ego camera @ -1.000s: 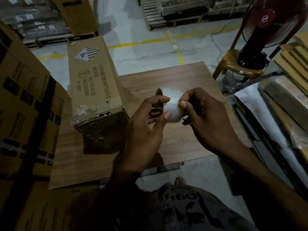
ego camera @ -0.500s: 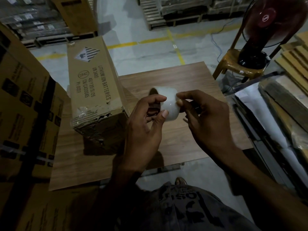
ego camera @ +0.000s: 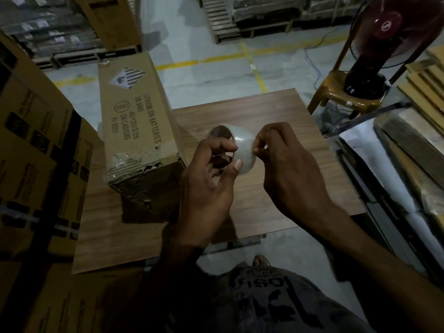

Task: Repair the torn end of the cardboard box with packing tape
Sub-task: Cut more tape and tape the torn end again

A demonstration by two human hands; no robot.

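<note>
Holding: the tape roll (ego camera: 243,153) is gripped at frame centre by the left hand (ego camera: 206,188), fingers (ego camera: 223,146) curled round it.
Right hand (ego camera: 290,171): fingertips (ego camera: 259,143) are pinched on the roll's outer face.
Cardboard box (ego camera: 134,116): laid centre left on the bench (ego camera: 283,109), torn end (ego camera: 146,186) nearest the lower frame.
Open room: bare bench is seen right of the box.
Hidden: the tape's loose end cannot be made out.

Wood-grain table (ego camera: 276,111) stood on grey floor (ego camera: 204,75) with yellow lines. Long cardboard box (ego camera: 134,121) lay flat along table's left side, marked LITHIUM ION BATTERIES. Torn near end, ragged, patched with crinkled clear tape, faced table's near edge.
</note>
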